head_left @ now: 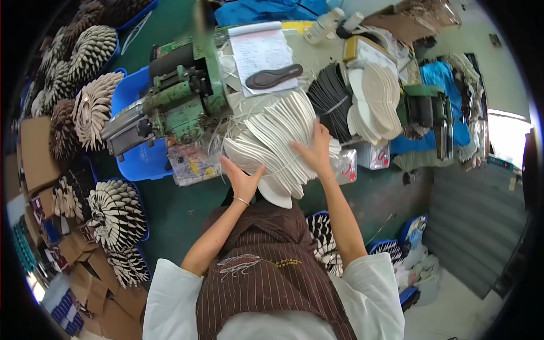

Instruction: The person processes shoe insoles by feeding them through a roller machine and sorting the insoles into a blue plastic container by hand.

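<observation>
White, layered, sole-shaped insoles point(277, 136) lie fanned in a bundle just above our view's centre, towards twelve o'clock. Both our hands grasp them, fingers and thumbs spread: our left hand point(243, 180) at the bundle's eight-o'clock edge, our right hand point(318, 153) at three o'clock. Handwriting on the white paper pad point(258, 52) at twelve o'clock is too small for us to read; so is the yellow lettering on our brown striped apron point(255, 289). One dark grey insole point(275, 76) crosses the pad. At ten o'clock a green metal machine point(187, 105) partly hides a blue plastic tub point(133, 168). Black insoles point(330, 93) crowd one o'clock. Green flooring point(175, 209) shows below, brown cardboard boxes point(102, 283) at eight.
</observation>
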Available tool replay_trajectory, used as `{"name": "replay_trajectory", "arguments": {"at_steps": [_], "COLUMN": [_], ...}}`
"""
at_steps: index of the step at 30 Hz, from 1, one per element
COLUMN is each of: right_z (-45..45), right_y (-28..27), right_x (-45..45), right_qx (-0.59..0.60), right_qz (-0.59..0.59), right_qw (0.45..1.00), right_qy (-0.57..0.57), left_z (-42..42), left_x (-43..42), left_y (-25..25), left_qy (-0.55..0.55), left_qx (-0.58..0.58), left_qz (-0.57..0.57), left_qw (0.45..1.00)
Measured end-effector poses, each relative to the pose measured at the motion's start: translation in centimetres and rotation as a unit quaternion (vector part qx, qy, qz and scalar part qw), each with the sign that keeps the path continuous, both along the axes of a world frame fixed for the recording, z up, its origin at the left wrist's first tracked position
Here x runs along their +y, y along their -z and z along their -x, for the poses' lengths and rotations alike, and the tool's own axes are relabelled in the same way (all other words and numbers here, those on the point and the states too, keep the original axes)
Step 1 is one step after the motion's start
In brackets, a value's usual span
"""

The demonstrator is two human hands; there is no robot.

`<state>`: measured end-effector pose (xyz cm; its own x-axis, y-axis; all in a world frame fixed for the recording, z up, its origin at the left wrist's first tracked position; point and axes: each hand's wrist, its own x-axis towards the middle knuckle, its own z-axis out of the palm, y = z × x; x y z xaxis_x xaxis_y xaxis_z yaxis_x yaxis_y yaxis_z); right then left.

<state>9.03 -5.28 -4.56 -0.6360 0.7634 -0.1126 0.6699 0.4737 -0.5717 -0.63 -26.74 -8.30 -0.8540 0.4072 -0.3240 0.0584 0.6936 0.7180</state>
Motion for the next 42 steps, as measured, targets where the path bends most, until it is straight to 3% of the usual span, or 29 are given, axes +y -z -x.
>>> {"name": "replay_trajectory", "arguments": {"at_steps": [1, 4, 10, 14, 17, 20, 26, 33, 36, 39, 42], "right_z": [-0.3, -0.2, 0.0, 0.5, 1.9, 1.9, 2.1, 4.4, 4.1, 4.2, 5.0], "right_y": [0.2, 1.1, 1.9, 1.3, 1.2, 2.1, 1.7, 2.7, 3.6, 3.9, 2.7], "right_x": [-0.2, 0.2, 1.3, 2.6, 3.0, 1.7, 4.7, 7.9, 7.8, 7.8, 4.8], "right_qx": [0.028, 0.013, 0.015, -0.034, 0.000, 0.053, 0.027, -0.026, 0.018, 0.015, -0.077], "right_qz": [-0.011, -0.008, -0.016, 0.055, 0.095, -0.072, 0.066, 0.176, 0.163, 0.163, -0.009], "right_qw": [1.000, 1.000, 1.000, 0.998, 0.995, 0.996, 0.988, 0.980, 0.982, 0.982, 0.990], "right_qy": [-0.004, 0.005, -0.023, -0.010, 0.022, 0.014, -0.135, -0.093, -0.095, -0.099, -0.119], "left_z": [0.2, 2.0, 3.0, 2.5, 3.0, 3.3, 3.4, 4.5, 4.4, 3.9, 3.5], "left_x": [0.5, 4.5, 9.9, 8.2, 7.6, 8.1, 9.4, 10.1, 10.6, 10.9, 10.5], "left_y": [-1.5, -5.2, -2.0, 0.0, -0.7, -0.9, -1.3, -1.2, -1.2, -1.9, -1.1], "left_qy": [0.030, 0.233, 0.351, 0.297, 0.271, 0.268, 0.275, 0.285, 0.266, 0.146, 0.231], "left_qx": [0.134, 0.211, 0.235, 0.235, 0.241, 0.248, 0.223, 0.188, 0.221, 0.232, 0.210], "left_qz": [-0.095, -0.098, 0.054, 0.062, 0.043, 0.037, 0.045, 0.045, 0.016, -0.060, -0.012], "left_qw": [0.986, 0.944, 0.905, 0.923, 0.931, 0.930, 0.934, 0.939, 0.938, 0.960, 0.950]}}
